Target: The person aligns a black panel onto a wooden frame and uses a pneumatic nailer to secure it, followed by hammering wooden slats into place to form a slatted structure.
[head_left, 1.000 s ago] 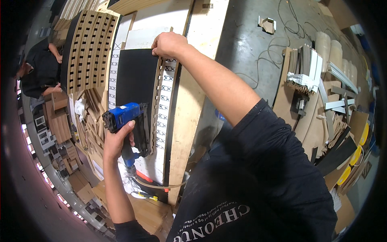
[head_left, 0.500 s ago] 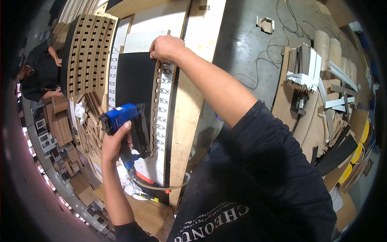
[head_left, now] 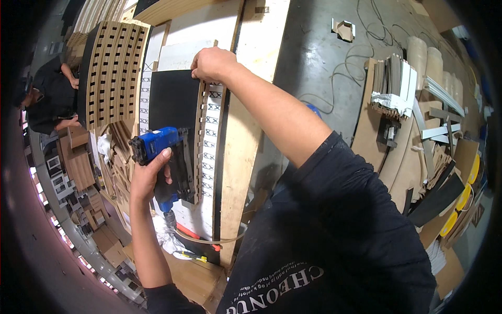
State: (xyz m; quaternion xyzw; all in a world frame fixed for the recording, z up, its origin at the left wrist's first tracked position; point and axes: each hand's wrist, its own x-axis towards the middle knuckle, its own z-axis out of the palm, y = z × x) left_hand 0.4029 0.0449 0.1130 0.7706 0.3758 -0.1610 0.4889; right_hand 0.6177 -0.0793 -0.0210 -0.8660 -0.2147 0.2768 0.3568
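My left hand point(head_left: 150, 175) is closed around the grip of a blue and black air nail gun point(head_left: 159, 142), which has a hose fitting at its lower end. The gun's black nose and magazine lie over a black panel point(head_left: 172, 99) and the notched wooden strip point(head_left: 200, 118) along its right edge. At the far right corner of that panel, my right hand point(head_left: 213, 64) pinches the panel and the end of the strip. Beneath them is a white board point(head_left: 210, 157) with rows of black cross marks.
A stack of slotted brown strips point(head_left: 116, 73) stands left of the panel, near another person point(head_left: 52, 97) in dark clothing. A yellow cutter knife point(head_left: 193, 256) and white cloth point(head_left: 170, 238) lie near me. Beyond a wooden beam point(head_left: 246, 120), a hose point(head_left: 348, 65) crosses the floor by bundled strips point(head_left: 393, 86).
The nail gun has shifted slightly farther up along the strip with my left hand. My right hand keeps its pinch at the panel's far corner. The whole view has moved a little.
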